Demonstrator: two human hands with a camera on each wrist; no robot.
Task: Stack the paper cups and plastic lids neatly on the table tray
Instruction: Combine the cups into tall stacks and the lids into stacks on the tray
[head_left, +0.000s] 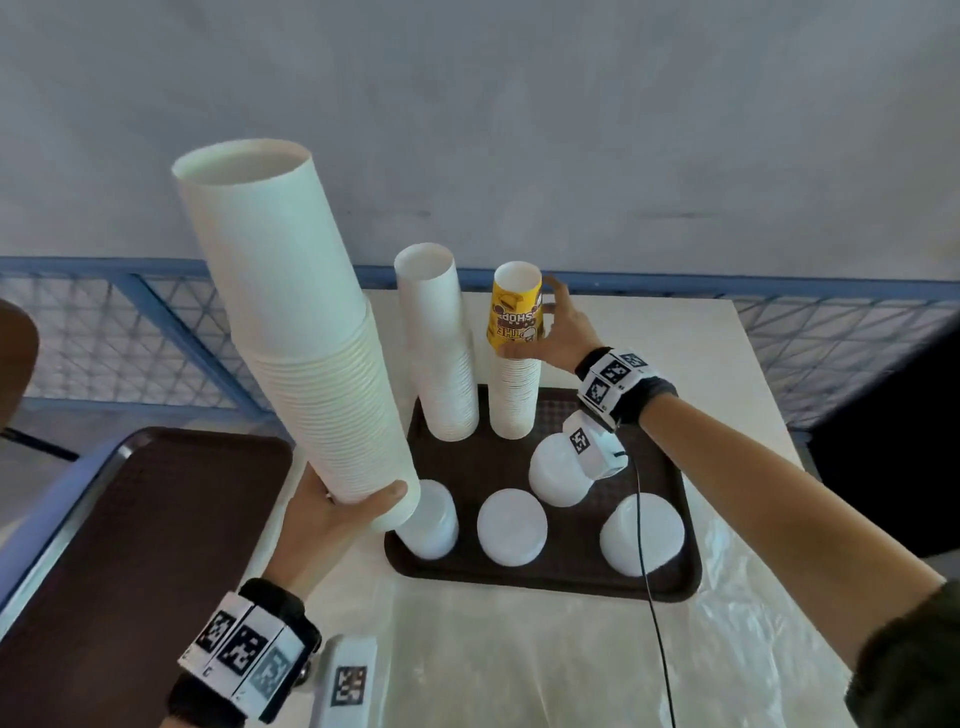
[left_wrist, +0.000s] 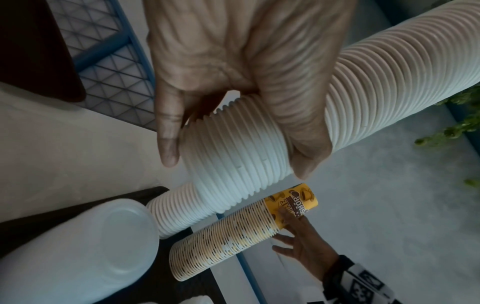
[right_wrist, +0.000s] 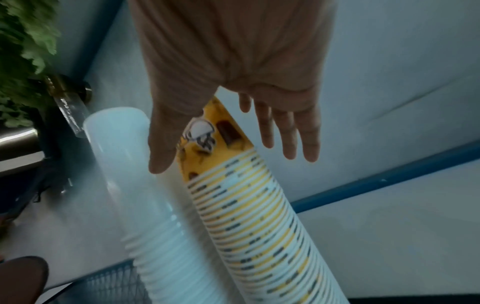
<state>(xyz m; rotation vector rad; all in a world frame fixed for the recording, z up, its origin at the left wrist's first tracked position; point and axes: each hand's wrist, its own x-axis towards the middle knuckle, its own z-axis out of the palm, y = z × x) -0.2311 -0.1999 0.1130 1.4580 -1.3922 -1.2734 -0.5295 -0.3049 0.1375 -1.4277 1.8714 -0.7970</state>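
The left hand (head_left: 332, 514) wraps thumb and fingers round the bottom end of a tall, leaning column of nested white paper cups (head_left: 296, 332), holding it clear of the dark brown plastic tray (head_left: 670, 582) on the white worktop (head_left: 519, 654). That is a long stack gripped at one end only, and it tilts away to the left at the top. The risk, as I read it: the grip takes only the lowest cups, so a jolt could let the upper ones slide apart or buckle at a joint.

Over on the right, the right hand (head_left: 558, 332) has its fingers spread and relaxed against the yellow printed paper cup (head_left: 514, 312) capping a narrow stack of printed cups (head_left: 514, 395) standing at the back of the tray. No clench there, just a steadying touch. A push too firm could tip that slim column into the plain white cup stack (head_left: 441, 353) standing just beside it, and both might go over.

Four piles of white plastic lids (head_left: 511, 527) sit in the front half of the tray. The big column's foot hovers right above the front-left lid pile (head_left: 434, 525), so lowering it there could knock the lids askew. A black cable (head_left: 649, 571) trails across the front-right lid pile and could snag.
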